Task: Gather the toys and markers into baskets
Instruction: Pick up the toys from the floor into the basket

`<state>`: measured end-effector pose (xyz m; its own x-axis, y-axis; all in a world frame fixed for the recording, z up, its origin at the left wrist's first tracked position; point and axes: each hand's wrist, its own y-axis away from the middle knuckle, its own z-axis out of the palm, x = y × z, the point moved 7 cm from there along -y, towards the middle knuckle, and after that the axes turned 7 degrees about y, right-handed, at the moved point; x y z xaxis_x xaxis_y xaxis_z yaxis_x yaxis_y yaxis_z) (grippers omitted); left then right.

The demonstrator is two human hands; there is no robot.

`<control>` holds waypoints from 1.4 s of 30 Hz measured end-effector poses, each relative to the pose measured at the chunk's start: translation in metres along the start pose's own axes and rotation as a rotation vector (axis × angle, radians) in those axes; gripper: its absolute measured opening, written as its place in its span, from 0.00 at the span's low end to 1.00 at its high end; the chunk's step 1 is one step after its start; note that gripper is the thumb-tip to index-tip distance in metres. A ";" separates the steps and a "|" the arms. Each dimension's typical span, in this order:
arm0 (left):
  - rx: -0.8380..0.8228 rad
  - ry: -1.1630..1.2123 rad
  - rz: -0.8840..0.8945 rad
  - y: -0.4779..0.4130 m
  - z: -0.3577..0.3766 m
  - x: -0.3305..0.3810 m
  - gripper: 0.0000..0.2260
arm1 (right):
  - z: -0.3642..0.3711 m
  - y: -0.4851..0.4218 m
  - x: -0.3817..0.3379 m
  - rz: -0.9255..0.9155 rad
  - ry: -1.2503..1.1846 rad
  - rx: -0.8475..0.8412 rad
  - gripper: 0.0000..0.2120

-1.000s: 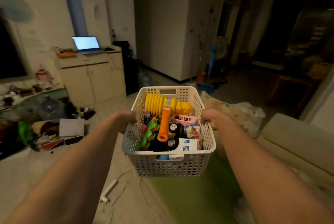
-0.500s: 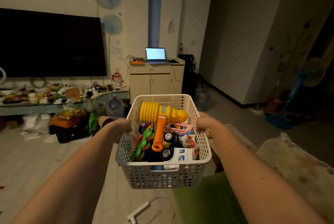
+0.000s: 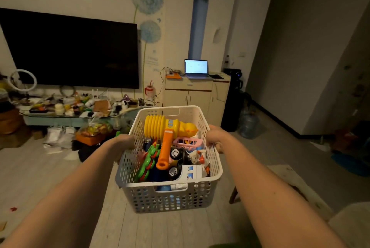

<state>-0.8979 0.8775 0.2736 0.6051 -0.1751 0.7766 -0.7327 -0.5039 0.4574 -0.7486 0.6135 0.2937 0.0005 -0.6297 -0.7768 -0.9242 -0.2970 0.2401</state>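
Note:
I carry a white perforated basket [image 3: 170, 199] in the air in front of me. My left hand [image 3: 125, 144] grips its left rim and my right hand [image 3: 216, 137] grips its right rim. Inside lie a yellow and orange toy hammer [image 3: 170, 127], a green toy [image 3: 149, 160], a pink toy [image 3: 188, 141], a black toy car [image 3: 178, 159] and a white toy vehicle [image 3: 192, 171]. No markers show.
A low glass table [image 3: 70, 116] crowded with small items stands under a wall TV [image 3: 74, 51] at left. Bags and boxes [image 3: 94, 135] litter the floor below it. A cabinet [image 3: 196, 95] with an open laptop [image 3: 196, 68] stands ahead, a water jug [image 3: 248, 125] to its right.
My view has swung left from the dark hallway toward the TV wall. The basket stays between both hands with the toys in the same places.

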 end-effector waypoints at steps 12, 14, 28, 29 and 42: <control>0.127 0.104 -0.059 -0.153 0.001 0.071 0.18 | -0.005 -0.225 -0.048 -0.135 0.133 -0.110 0.25; 0.153 0.123 -0.060 -0.167 -0.001 0.084 0.18 | -0.003 -0.254 -0.063 -0.153 0.184 -0.141 0.25; 0.326 0.376 -0.212 -0.250 -0.105 0.051 0.17 | 0.158 -0.415 -0.181 -0.360 0.400 -0.397 0.25; 0.337 0.401 -0.226 -0.261 -0.120 0.041 0.17 | 0.182 -0.436 -0.192 -0.377 0.407 -0.413 0.25; 0.622 0.559 -0.347 -0.387 -0.342 -0.070 0.08 | 0.450 -0.478 -0.396 -0.558 0.271 -0.716 0.22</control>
<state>-0.7631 1.3746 0.1905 0.4020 0.4267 0.8101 -0.1384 -0.8463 0.5144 -0.4793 1.3281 0.2244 0.5430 -0.3825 -0.7476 -0.3098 -0.9187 0.2450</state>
